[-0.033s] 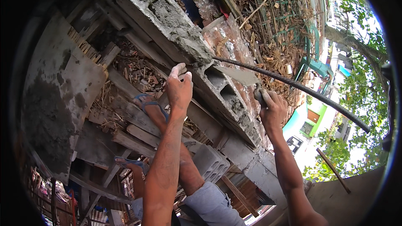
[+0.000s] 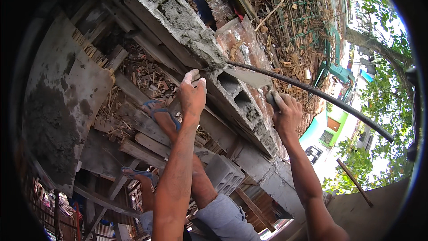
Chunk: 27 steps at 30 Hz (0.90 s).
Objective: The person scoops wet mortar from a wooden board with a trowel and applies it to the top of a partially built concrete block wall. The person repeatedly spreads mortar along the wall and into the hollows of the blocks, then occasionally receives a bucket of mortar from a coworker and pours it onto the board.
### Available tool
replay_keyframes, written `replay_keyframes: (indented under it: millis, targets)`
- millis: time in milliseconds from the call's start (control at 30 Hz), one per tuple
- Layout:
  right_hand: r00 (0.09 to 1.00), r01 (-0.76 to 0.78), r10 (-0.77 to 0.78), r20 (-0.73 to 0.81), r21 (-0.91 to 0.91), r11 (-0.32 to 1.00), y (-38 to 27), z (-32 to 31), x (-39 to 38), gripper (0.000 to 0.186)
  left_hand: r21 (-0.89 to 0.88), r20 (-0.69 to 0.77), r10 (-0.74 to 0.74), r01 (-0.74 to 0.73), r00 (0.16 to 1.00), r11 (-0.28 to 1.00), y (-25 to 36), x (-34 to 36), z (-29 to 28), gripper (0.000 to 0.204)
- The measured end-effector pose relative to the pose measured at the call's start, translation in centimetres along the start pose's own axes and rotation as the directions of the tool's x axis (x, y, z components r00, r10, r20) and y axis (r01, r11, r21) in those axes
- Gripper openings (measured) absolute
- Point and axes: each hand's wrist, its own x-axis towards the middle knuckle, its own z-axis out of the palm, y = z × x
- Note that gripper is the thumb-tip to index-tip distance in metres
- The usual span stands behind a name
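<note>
The right hand (image 2: 286, 110) grasps a trowel (image 2: 252, 78); the grip of the left hand (image 2: 192, 96) is unclear. Mortar (image 2: 175, 12) partly fills the hollow-block wall (image 2: 236, 91).

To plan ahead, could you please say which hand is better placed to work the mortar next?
Probably the right hand: it grips the trowel near the mortar; the left hand shows no tool.

Two hands (image 2: 192, 99), one trowel (image 2: 252, 78), one long bar (image 2: 312, 90) and two sandals (image 2: 153, 106) are visible.
</note>
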Motion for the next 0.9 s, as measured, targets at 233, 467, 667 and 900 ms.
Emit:
replay_keyframes:
  millis: [233,467,667,900]
  targets:
    - [0.946,-0.292,0.247,0.21,0.224,0.93,2.7,3.3,-0.8,0.045,-0.098,-0.026,-0.004,0.001,1.0,0.995,0.1,-0.5,0.0,0.046]
    - [0.984,-0.098,-0.027,0.179,0.652,0.752,4.3,4.2,7.6,0.059,-0.086,-0.12,0.047,-0.058,0.992,0.995,3.1,2.4,0.5,0.06]
    - [0.934,0.258,-0.339,0.115,0.441,0.86,0.8,7.4,21.7,0.057,0.163,-0.131,0.165,-0.143,0.978,0.976,4.5,5.6,-0.6,0.07]
    - [0.854,-0.088,-0.21,0.476,0.53,0.843,2.4,6.1,14.1,0.048,0.376,-0.059,0.174,-0.14,0.983,0.916,4.4,4.6,0.6,0.07]
